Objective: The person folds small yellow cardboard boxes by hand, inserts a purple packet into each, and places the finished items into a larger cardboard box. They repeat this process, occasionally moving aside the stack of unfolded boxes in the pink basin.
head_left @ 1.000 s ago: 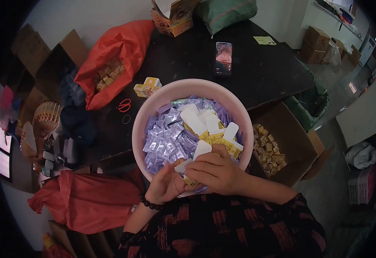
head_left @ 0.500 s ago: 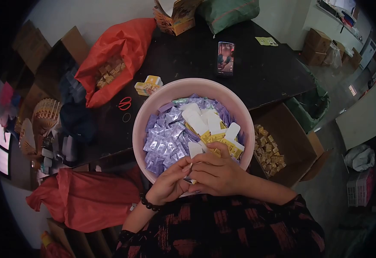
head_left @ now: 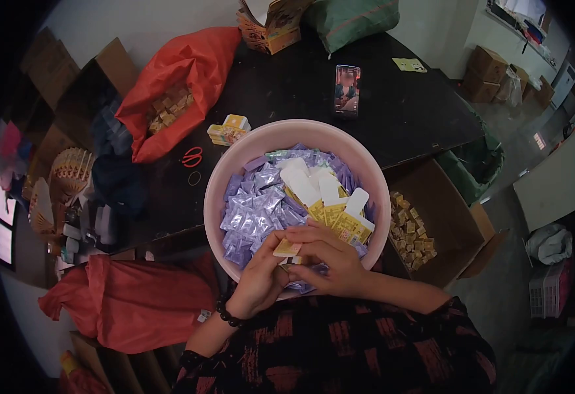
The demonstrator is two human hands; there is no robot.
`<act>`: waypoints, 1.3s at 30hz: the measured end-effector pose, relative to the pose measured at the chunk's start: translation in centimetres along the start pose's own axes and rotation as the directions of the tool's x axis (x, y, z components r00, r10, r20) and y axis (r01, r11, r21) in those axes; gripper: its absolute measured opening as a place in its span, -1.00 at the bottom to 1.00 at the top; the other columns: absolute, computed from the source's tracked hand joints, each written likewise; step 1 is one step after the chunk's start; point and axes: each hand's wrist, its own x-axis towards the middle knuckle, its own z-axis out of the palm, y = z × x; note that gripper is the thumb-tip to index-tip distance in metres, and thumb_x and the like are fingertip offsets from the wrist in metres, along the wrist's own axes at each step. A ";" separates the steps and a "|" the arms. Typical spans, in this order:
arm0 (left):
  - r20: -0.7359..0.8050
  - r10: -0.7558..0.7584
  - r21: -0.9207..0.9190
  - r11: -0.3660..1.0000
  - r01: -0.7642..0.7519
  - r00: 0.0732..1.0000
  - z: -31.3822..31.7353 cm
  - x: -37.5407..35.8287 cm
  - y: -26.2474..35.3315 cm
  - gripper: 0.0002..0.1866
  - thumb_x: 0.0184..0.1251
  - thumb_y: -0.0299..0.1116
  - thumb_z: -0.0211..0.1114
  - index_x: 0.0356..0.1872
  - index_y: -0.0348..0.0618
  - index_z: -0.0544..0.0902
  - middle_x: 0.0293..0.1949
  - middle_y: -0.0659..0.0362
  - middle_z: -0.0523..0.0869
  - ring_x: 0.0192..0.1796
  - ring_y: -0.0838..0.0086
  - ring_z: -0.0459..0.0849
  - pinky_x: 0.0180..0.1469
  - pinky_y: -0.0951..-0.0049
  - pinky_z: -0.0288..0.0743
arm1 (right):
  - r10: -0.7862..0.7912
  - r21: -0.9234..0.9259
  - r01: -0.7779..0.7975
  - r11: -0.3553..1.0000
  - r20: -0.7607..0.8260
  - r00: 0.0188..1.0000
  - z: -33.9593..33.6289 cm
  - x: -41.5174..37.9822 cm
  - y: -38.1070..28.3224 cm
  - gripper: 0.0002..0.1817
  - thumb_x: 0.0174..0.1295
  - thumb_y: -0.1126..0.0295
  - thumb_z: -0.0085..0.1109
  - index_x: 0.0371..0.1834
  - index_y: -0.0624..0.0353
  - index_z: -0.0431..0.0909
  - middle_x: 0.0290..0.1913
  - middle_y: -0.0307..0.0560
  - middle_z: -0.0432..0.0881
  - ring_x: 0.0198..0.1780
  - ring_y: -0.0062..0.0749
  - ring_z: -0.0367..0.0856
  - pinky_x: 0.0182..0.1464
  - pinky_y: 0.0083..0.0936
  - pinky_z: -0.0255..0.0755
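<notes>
A small yellow box [head_left: 287, 248] is gripped between my two hands over the near side of a pink basin [head_left: 219, 172]. My left hand [head_left: 258, 277] closes round its left side, fingers curled. From the right, my right hand [head_left: 335, 264] pinches it, and its fingers hide part of the box. Shiny purple packets [head_left: 248, 213] fill much of the basin. On top of them, just beyond my right hand, lie flat yellow-and-white cartons [head_left: 332, 197] with pale flaps.
Left of the basin are red scissors [head_left: 193, 157], a yellow carton stack [head_left: 229, 130] and a red bag [head_left: 192, 59] of small boxes. A phone [head_left: 346, 92] stands behind. To the right, a cardboard box [head_left: 455, 226] holds several small boxes. A red sack [head_left: 130, 302] lies lower left.
The white flap that stood up between my fingers no longer shows; a yellow face of the box is now turned upward. My right hand has shifted its grip over the box.
</notes>
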 end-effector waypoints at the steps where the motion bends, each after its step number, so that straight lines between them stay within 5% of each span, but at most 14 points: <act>1: -0.003 0.017 -0.049 0.999 -0.017 1.000 0.8 -0.2 0.4 -0.61 0.53 -0.39 -0.08 0.31 -0.17 0.25 0.17 0.07 0.49 0.21 0.31 0.55 0.14 0.28 0.57 | -0.055 -0.065 0.057 0.996 0.024 0.998 -0.1 0.0 0.2 -0.67 0.08 0.49 0.37 -0.07 0.19 0.56 0.07 -0.02 0.61 0.23 -0.12 0.53 0.33 -0.07 0.30; 8: -0.013 0.100 0.008 0.995 -0.100 0.995 -0.1 -0.5 -0.2 -0.54 0.54 -0.28 0.04 0.36 -0.18 0.25 0.22 0.12 0.46 0.22 0.36 0.54 0.21 0.28 0.54 | 0.072 0.074 -0.073 0.995 0.026 0.997 -0.5 -0.2 0.7 -0.61 0.13 0.51 0.34 0.04 0.19 0.50 0.09 -0.03 0.60 0.20 -0.16 0.56 0.37 -0.10 0.26; 11: -0.066 0.166 0.081 0.984 -0.160 0.984 -0.8 -0.2 -1.1 -0.54 0.50 -0.33 0.11 0.33 -0.21 0.28 0.20 0.12 0.48 0.20 0.42 0.54 0.19 0.31 0.55 | 0.072 0.227 -0.074 0.971 0.020 0.997 -0.3 -0.3 0.6 -0.60 0.15 0.55 0.31 0.08 0.22 0.48 0.08 0.00 0.60 0.23 -0.18 0.53 0.35 -0.19 0.29; 14: -0.023 0.251 0.179 0.953 -0.243 0.968 -1.0 0.3 -1.6 -0.53 0.45 -0.38 0.17 0.30 -0.23 0.30 0.17 0.11 0.50 0.17 0.46 0.55 0.16 0.35 0.57 | 0.235 0.461 -0.205 0.864 -0.008 0.972 0.3 -0.5 0.7 -0.62 0.16 0.62 0.27 0.07 0.26 0.51 0.07 0.03 0.59 0.25 -0.20 0.51 0.32 -0.31 0.33; 19: -0.059 0.238 0.135 0.964 -0.228 0.970 -0.6 0.3 -1.6 -0.57 0.44 -0.40 0.19 0.24 -0.25 0.33 0.13 0.10 0.52 0.14 0.47 0.57 0.16 0.38 0.56 | 0.137 0.240 -0.134 0.961 0.005 0.991 -0.6 0.1 0.3 -0.81 0.19 0.63 0.23 -0.12 0.36 0.64 0.02 0.04 0.63 0.19 -0.15 0.57 0.24 -0.35 0.42; 23: -0.102 0.241 0.136 0.965 -0.226 0.965 -0.3 0.3 -1.7 -0.61 0.46 -0.38 0.17 0.21 -0.26 0.34 0.10 0.10 0.55 0.11 0.47 0.59 0.16 0.39 0.56 | 0.154 0.231 -0.146 0.962 -0.018 0.988 -0.7 0.2 -0.1 -0.84 0.21 0.61 0.21 -0.15 0.37 0.65 0.00 0.07 0.65 0.17 -0.13 0.59 0.25 -0.30 0.42; 25: -0.094 0.232 0.134 0.967 -0.219 0.968 -0.3 0.2 -1.5 -0.62 0.47 -0.37 0.15 0.21 -0.26 0.34 0.09 0.10 0.55 0.12 0.47 0.59 0.15 0.40 0.57 | -0.005 0.099 0.002 0.995 0.038 0.999 -1.0 0.1 0.4 -0.75 0.17 0.52 0.29 -0.07 0.33 0.63 0.07 0.08 0.61 0.21 -0.13 0.56 0.30 -0.23 0.37; 31: -0.118 0.132 0.079 0.989 -0.123 0.984 0.5 0.6 -1.0 -0.63 0.52 -0.25 0.07 0.19 -0.25 0.34 0.04 0.08 0.58 0.03 0.45 0.64 0.04 0.44 0.63 | -0.057 -0.279 0.083 0.957 0.101 0.993 -1.0 -0.3 -1.1 -0.39 0.02 0.34 0.46 0.15 0.32 0.48 0.23 0.10 0.50 0.27 -0.11 0.50 0.36 -0.09 0.28; 36: -0.071 0.074 0.153 0.986 -0.063 0.995 0.9 1.7 -0.9 -0.60 0.56 -0.07 -0.05 0.14 -0.19 0.37 0.02 0.10 0.56 0.03 0.46 0.62 0.00 0.41 0.61 | 0.001 -0.324 0.030 0.946 0.093 0.996 -1.4 -0.3 -1.4 -0.35 0.02 0.38 0.45 0.20 0.34 0.42 0.23 0.12 0.49 0.29 -0.10 0.47 0.38 -0.07 0.24; 39: -0.201 0.035 0.170 0.985 0.000 0.979 1.3 2.7 -1.2 -0.64 0.57 -0.11 -0.02 0.08 -0.21 0.39 -0.08 0.14 0.59 -0.14 0.53 0.66 -0.18 0.51 0.62 | 0.032 -0.295 -0.010 0.955 0.071 0.997 -2.2 -0.8 -1.0 -0.34 0.02 0.35 0.45 0.20 0.30 0.42 0.22 0.11 0.50 0.29 -0.10 0.47 0.36 -0.05 0.24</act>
